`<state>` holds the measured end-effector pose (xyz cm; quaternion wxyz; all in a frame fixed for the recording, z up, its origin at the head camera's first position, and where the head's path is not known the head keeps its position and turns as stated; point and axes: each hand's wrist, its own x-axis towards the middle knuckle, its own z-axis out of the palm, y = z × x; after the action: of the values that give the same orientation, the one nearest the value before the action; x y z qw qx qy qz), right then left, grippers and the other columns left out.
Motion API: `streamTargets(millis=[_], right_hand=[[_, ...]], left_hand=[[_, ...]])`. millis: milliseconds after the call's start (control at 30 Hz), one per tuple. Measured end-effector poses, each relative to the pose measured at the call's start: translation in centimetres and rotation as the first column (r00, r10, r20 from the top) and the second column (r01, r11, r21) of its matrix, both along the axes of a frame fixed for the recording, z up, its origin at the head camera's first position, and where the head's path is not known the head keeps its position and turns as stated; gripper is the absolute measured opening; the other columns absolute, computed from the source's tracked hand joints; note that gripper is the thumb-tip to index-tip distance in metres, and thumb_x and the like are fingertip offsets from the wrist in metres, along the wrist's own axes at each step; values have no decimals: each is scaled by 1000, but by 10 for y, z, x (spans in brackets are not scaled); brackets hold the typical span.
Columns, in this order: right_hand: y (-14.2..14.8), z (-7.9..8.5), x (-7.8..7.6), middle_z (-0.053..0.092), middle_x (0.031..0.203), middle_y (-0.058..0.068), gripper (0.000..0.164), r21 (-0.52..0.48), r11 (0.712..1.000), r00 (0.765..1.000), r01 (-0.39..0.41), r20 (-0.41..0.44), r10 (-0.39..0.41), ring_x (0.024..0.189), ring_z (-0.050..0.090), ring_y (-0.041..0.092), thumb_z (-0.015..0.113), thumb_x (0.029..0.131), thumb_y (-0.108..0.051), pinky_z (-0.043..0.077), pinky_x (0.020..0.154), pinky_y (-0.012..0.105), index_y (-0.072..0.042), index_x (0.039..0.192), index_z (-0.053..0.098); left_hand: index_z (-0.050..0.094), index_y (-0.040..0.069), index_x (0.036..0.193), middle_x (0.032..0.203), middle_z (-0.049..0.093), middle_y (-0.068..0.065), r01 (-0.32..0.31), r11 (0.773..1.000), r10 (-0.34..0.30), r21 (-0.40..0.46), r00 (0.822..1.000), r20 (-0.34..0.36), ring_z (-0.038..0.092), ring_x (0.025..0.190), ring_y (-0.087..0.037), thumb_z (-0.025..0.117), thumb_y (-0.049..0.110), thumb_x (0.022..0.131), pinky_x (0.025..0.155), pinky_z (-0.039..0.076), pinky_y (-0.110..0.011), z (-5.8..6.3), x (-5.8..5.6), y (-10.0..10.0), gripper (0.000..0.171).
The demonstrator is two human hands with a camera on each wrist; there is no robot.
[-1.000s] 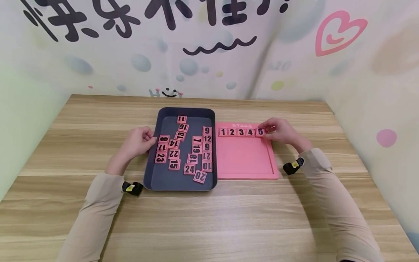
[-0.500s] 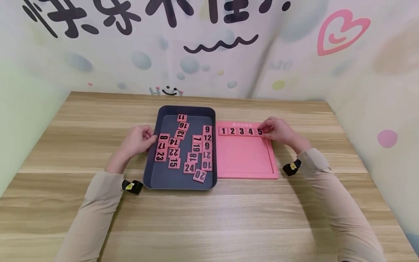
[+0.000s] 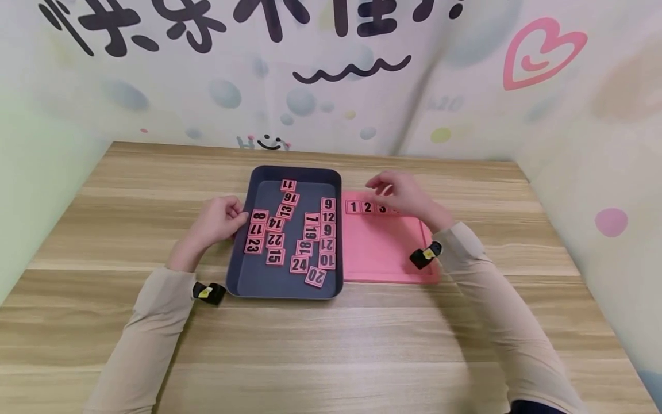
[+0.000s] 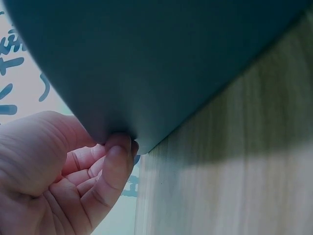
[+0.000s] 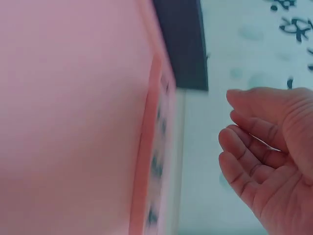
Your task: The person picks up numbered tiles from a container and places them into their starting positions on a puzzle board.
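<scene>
- Wooden desk carries a dark tray beside a pink board.
- My left grip pinches the tray's rim.
- My right grip, loosely parted, hovers above numbered tiles.

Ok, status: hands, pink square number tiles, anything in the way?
Left hand pinching dark grey rectangular tray. Right hand empty above pink square board. Tiles: row on board, others in tray. Right hand hides part of row; nothing else blocking.
</scene>
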<state>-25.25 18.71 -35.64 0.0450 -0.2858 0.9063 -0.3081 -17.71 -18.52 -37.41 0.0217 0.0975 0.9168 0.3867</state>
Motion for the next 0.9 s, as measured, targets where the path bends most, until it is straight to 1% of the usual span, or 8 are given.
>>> streamTargets(millis=[133,300,367,500,633,767,900], right_hand=[[-31,4,-1,63,105,15,29,-17,1000,1000,-16,-5,16,92,60,24,69,84,-11,51,82,37,2,110,63],[-61,4,-3,63,103,16,29,-30,999,999,-34,29,35,92,59,23,69,84,-10,50,84,37,2,109,63],[-69,3,-4,63,103,17,28,-38,999,998,-36,48,38,91,59,23,69,83,-8,50,84,36,2,109,64],[-81,-3,-6,62,103,16,29,-32,999,998,-39,44,41,91,58,23,70,82,-8,50,83,35,2,109,65],[-89,-9,-7,60,103,17,28,-32,997,997,-71,36,72,91,59,25,70,81,-5,51,82,34,3,108,65],[-96,-11,-7,58,101,15,29,17,996,995,-89,39,88,91,58,24,70,81,-4,51,81,33,3,108,65],[-102,-11,-8,58,100,15,28,99,991,995,-96,40,92,89,55,24,68,81,-4,49,80,33,2,109,64]], left_hand=[[55,-6,79,70,59,-15,-5,1000,5,-7,1000,4,52,49,-12,57,0,86,44,46,-24,-2,-1,0,10],[55,-6,79,70,59,-15,-7,1000,7,-9,1000,12,53,50,-14,57,1,87,44,47,-25,-4,-2,-1,10],[55,-6,80,70,59,-15,-7,1000,7,-8,1000,13,53,50,-14,57,1,87,45,48,-25,-4,-2,-1,10],[55,-6,79,69,59,-15,-4,1000,4,0,1000,4,53,49,-12,57,0,87,44,47,-25,-3,-1,0,10],[54,-7,78,67,59,-15,2,1000,-2,8,1000,-8,51,47,-10,56,-1,86,42,46,-24,-1,-1,1,10],[54,-7,78,67,58,-15,-1,1000,1,5,1000,-9,51,47,-10,57,-1,86,42,45,-23,-1,0,1,10],[55,-7,78,68,58,-15,-4,1000,4,-2,1000,-15,50,48,-10,57,-1,86,43,44,-23,-1,-1,0,10]])
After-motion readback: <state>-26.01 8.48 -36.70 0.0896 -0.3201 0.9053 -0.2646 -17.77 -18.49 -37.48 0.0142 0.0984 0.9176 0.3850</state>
